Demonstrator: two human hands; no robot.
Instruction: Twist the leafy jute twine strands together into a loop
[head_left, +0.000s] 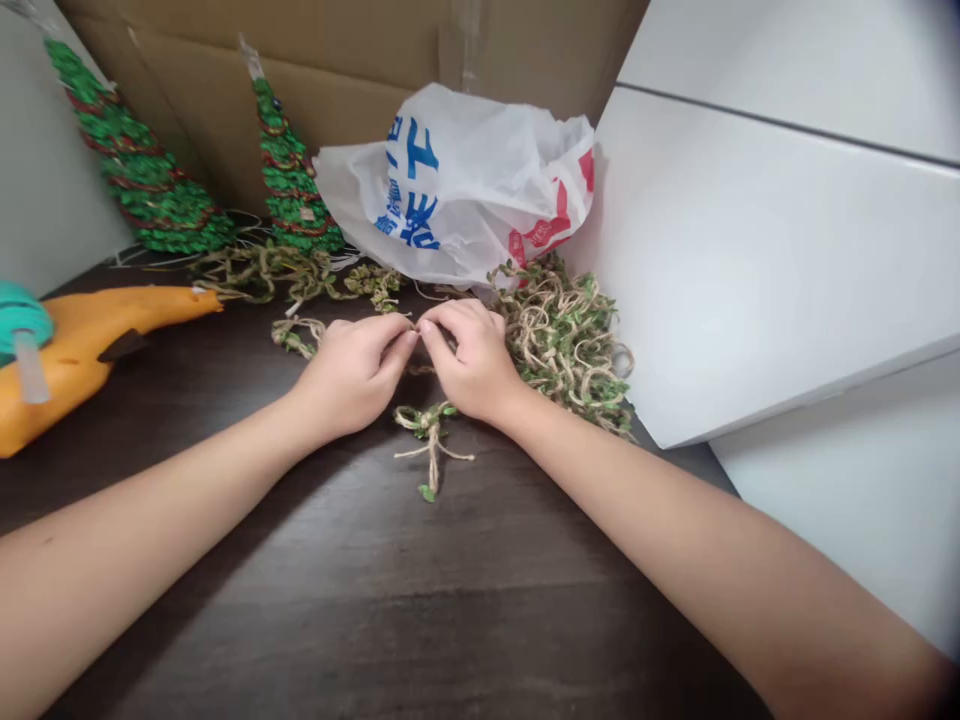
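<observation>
My left hand (358,378) and my right hand (474,358) meet fingertip to fingertip above the dark table, both pinched closed. A short bit of brown twine shows between the fingers; most of it is hidden by them. Just below the hands lies a small bow of leafy twine (430,432), with loose ends spread out and a green leaf at its lower tip. Beside my right hand is a large tangled heap of leafy twine (566,345). A small looped piece of leafy twine (297,335) rests to the left of my left hand.
Behind the hands lies a white plastic bag (480,185) with blue and red print. Two green tinsel trees (289,170) stand against a cardboard box (360,60), with more leafy twine (262,270) before them. An orange glue gun (97,330) lies left; a white box (780,260) stands right.
</observation>
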